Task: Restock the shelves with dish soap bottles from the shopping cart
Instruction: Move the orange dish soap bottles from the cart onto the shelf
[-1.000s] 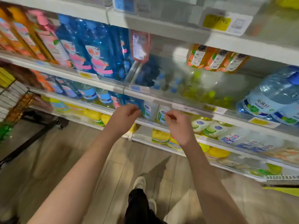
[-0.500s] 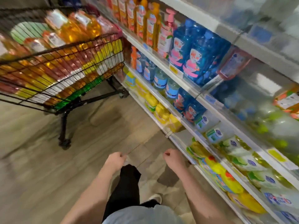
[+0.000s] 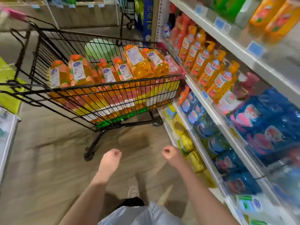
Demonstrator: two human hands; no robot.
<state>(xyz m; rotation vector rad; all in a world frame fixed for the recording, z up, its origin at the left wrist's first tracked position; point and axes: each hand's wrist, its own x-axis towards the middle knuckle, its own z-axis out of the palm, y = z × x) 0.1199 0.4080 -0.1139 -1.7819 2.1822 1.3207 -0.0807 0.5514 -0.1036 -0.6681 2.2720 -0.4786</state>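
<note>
At the left of the aisle stands the black wire shopping cart [image 3: 113, 101], its basket packed with orange dish soap bottles [image 3: 136, 60] lying on their sides, labels up, stacked in several layers (more colours show through the mesh lower down, too blurred to name). The cart's front corner sits just beside the shelving, well ahead of the person.

In the lower middle, the left hand [image 3: 111, 157] is held out over the wood-look floor with its fingers curled in toward the palm and nothing in them. Just to its right, the right hand [image 3: 170, 154] is the same: fingers folded in, thumb against them, touching nothing. Neither hand is near a bottle yet.

Along the right run the shelves [image 3: 240, 46], already carrying a row of upright orange pump bottles [image 3: 212, 70] and, nearer the person, big blue bottles [image 3: 263, 120].

My reading is that this is the return leg of the job: both hands are free and the person faces the cart to fetch the next load. The next move calls for closing the gap to the basket, uncurling the fingers, and reaching over the rim to take a top-layer bottle round its body or neck. Those on top lie loose, so lifting one cleanly should not disturb the rest much.
</note>
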